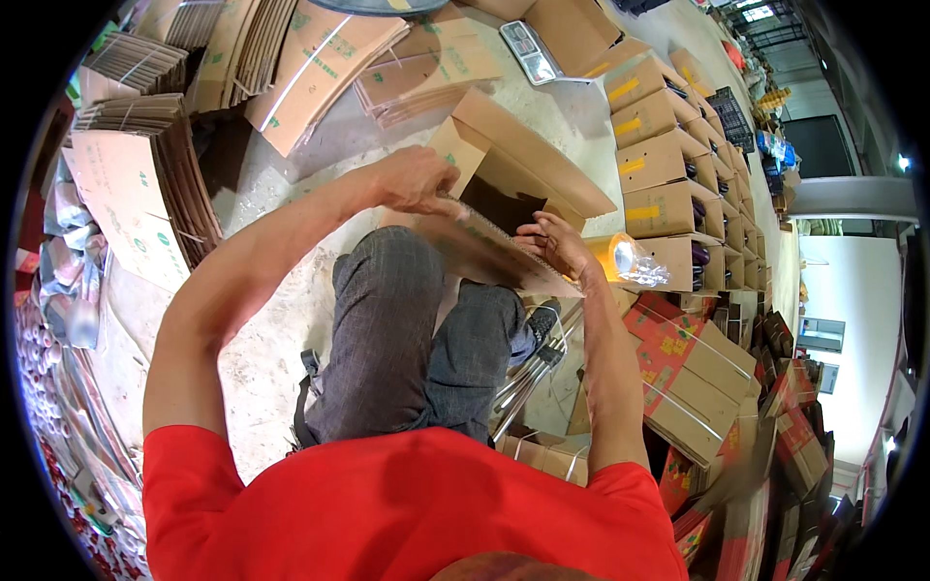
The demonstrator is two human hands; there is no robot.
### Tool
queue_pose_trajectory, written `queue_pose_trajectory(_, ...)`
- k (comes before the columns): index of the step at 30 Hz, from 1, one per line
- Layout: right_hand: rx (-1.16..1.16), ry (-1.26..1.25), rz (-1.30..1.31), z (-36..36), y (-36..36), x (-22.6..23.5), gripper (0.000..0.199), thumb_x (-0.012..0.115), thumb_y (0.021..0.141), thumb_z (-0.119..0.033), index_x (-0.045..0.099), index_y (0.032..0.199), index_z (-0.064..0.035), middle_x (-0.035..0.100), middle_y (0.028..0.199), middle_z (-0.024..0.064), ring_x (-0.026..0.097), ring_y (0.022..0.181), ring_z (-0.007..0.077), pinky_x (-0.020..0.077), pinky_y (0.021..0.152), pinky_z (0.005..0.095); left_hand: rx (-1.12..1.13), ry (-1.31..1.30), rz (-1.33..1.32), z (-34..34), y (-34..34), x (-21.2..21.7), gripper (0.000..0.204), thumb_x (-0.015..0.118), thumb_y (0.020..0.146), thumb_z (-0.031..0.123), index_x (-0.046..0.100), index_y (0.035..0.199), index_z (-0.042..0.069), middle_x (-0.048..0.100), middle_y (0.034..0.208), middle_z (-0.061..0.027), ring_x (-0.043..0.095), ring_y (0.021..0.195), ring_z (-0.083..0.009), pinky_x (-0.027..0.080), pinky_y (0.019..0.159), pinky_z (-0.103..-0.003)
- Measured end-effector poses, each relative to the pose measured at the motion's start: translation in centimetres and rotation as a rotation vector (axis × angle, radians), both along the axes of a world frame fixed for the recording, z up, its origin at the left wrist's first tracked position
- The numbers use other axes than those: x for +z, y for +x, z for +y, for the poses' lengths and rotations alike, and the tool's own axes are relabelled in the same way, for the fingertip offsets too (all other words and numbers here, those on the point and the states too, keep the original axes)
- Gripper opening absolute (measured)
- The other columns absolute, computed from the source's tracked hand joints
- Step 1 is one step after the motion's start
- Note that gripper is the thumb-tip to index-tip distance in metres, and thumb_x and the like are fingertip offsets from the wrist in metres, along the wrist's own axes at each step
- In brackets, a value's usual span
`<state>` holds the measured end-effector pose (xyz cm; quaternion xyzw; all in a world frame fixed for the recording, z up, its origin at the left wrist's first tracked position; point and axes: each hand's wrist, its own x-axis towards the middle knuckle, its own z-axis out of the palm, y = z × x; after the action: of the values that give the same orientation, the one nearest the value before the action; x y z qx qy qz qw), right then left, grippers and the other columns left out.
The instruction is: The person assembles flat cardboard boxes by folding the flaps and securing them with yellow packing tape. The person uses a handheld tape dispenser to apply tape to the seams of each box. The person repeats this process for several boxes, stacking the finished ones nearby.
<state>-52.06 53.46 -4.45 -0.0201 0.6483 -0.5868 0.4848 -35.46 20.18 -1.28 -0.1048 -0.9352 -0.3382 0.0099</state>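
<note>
An open cardboard box (528, 165) stands in front of my knees, its flaps raised and its inside dark. My left hand (418, 180) is closed over the near flap's left end, with the fingers curled at its edge. Toward that flap's right end, my right hand (556, 242) reaches over the edge with bent fingers gripping the cardboard. A roll of yellow-orange tape (616, 258) with a loose clear end lies just right of my right wrist; what supports it is hidden.
Flat cardboard bundles (136, 194) stand at the left and far left. A digital scale (529, 50) lies beyond the box. Open cartons holding dark purple produce (668, 184) are stacked at the right. Red-and-brown folded cartons (693, 378) lie near right, beside metal rods (528, 373).
</note>
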Motion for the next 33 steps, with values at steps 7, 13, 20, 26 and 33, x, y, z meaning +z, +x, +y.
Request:
queue_pose_trajectory(7, -0.547, -0.580, -0.115, 4.9, 0.7, -2.3, 0.038, 0.063, 0.103, -0.024, 0.049, 0.130, -0.0001, 0.062, 0.129, 0.0226, 0.062, 0.120, 0.0338, 0.0519, 0.108, 0.0470, 0.333, 0.169, 0.165, 0.2, -4.2, -6.1, 0.088, 0.089, 0.066, 0.055, 0.061, 0.131, 0.003, 0.058, 0.140, -0.0188, 0.054, 0.129, -0.0380, 0.042, 0.108, -0.047)
queue_pose_trajectory(13, -0.421, 0.333, 1.232, 3.4, 7.6, -4.0, 0.074, 0.066, 0.101, -0.017, 0.023, 0.154, 0.0104, 0.050, 0.146, 0.0232, 0.052, 0.132, 0.0321, 0.0404, 0.113, 0.0409, 0.504, 0.436, 0.028, -0.1, -5.5, -11.7, 0.128, 0.092, 0.065, 0.055, 0.027, 0.158, -0.002, 0.053, 0.148, -0.0259, 0.051, 0.139, -0.0377, 0.041, 0.116, -0.044)
queue_pose_trajectory(20, -0.471, 0.822, 1.177, 5.3, 11.3, -4.7, 0.039, 0.051, 0.107, -0.021, 0.052, 0.135, 0.0067, 0.066, 0.114, 0.0336, 0.066, 0.104, 0.0475, 0.0502, 0.093, 0.0495, 0.424, 0.566, -0.039, 0.6, -4.7, -8.5, 0.099, 0.093, 0.070, 0.043, 0.048, 0.146, 0.000, 0.065, 0.131, -0.0189, 0.063, 0.121, -0.0289, 0.050, 0.104, -0.038)
queue_pose_trajectory(26, -0.683, 0.656, 1.090, 8.5, 12.5, -5.5, 0.030, 0.055, 0.102, -0.019, 0.061, 0.122, 0.0017, 0.071, 0.097, 0.0306, 0.070, 0.091, 0.0453, 0.0517, 0.082, 0.0515, 0.405, 0.649, -0.134, 2.7, -5.7, -8.5, 0.095, 0.092, 0.070, 0.041, 0.050, 0.144, 0.000, 0.067, 0.128, -0.0181, 0.065, 0.117, -0.0281, 0.051, 0.101, -0.039)
queue_pose_trajectory(33, -0.430, 0.892, 1.110, 14.6, 11.7, -9.5, 0.058, 0.059, 0.102, -0.038, 0.053, 0.142, 0.0029, 0.062, 0.134, 0.0313, 0.061, 0.126, 0.0413, 0.0450, 0.106, 0.0484, 0.379, 0.656, -0.056, 1.7, -4.1, -6.0, 0.076, 0.090, 0.077, 0.030, 0.056, 0.138, -0.001, 0.071, 0.120, -0.0144, 0.068, 0.108, -0.0240, 0.054, 0.095, -0.037)
